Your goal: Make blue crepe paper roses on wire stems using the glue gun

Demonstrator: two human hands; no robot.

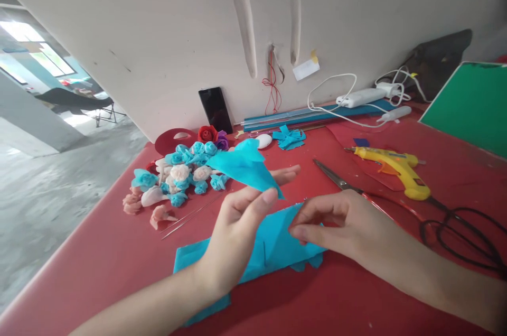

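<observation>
At far left a dark chair [75, 97] stands on the floor, apart from the red table [99, 251]. On the table's left part lies a loose heap of flowers [180, 172], blue, white and pink, with thin sticks [186, 221] just beside it. Behind, a phone [216, 109] leans on the wall near a red rose [207, 134].

The left hand [233, 235] pinches the blue piece [241, 164] between thumb and fingers, holding it up in front of the heap. Under the hands lies a blue sheet [190, 255]; beyond are a white oval [264, 140] and blue strips [289, 138]. The right hand [344, 225] is curled, thumb and fingertips close together; whether they grip anything, I cannot tell.

Scissors [332, 174] run behind the right wrist, a yellow glue gun [390, 163] beyond. Farther back are a white charger [360, 97], a dark bag [439, 61], its contents hidden, and a green board [471, 103].
</observation>
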